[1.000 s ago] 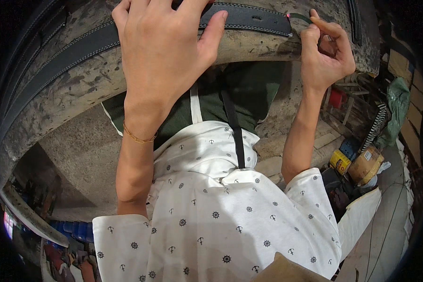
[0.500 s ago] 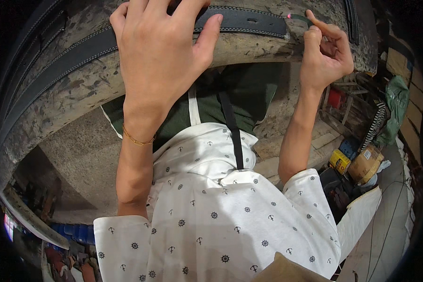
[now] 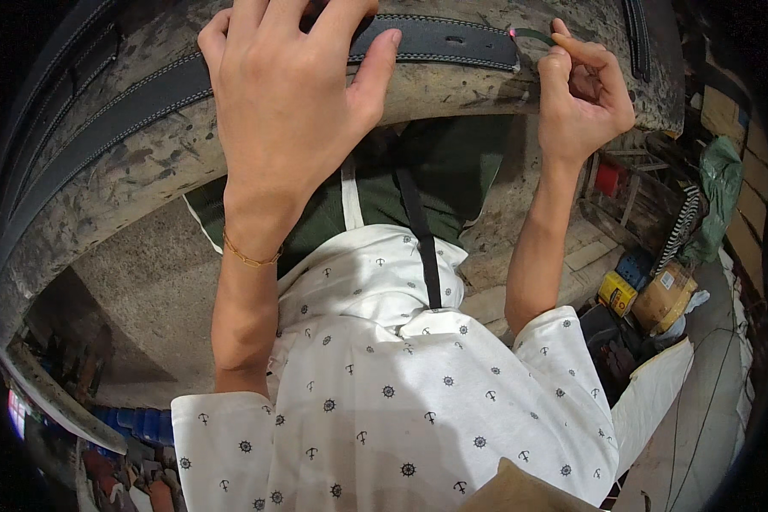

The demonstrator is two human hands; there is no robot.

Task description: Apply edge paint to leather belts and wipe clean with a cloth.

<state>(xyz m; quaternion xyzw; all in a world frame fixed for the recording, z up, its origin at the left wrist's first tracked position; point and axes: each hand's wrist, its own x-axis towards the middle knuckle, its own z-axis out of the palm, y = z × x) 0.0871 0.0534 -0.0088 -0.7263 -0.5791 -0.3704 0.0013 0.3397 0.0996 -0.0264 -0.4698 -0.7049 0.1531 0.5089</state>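
A dark leather belt strap (image 3: 427,39) with pale stitching along both edges lies across the worn workbench (image 3: 452,92) at the top of the view. My left hand (image 3: 290,102) rests on the strap, palm down with fingers spread; its fingertips are partly cut off by the upper edge. Between thumb and fingers, my right hand (image 3: 584,98) pinches a thin, curved dark green strip (image 3: 535,34). The strip's bright pink tip is at the upper corner of the strap's right end. A slot shows in the strap near that end.
More stitched straps lie at the bench's far left, and another strap (image 3: 637,38) is at its right. Below right are a yellow box (image 3: 617,293), a cardboard box (image 3: 662,299), a green plastic bag (image 3: 717,192) and a metal frame (image 3: 631,192).
My right hand has shifted slightly left, bringing the strip's pink tip from just beside the strap to its end corner. My left hand stays nearly still on the strap.
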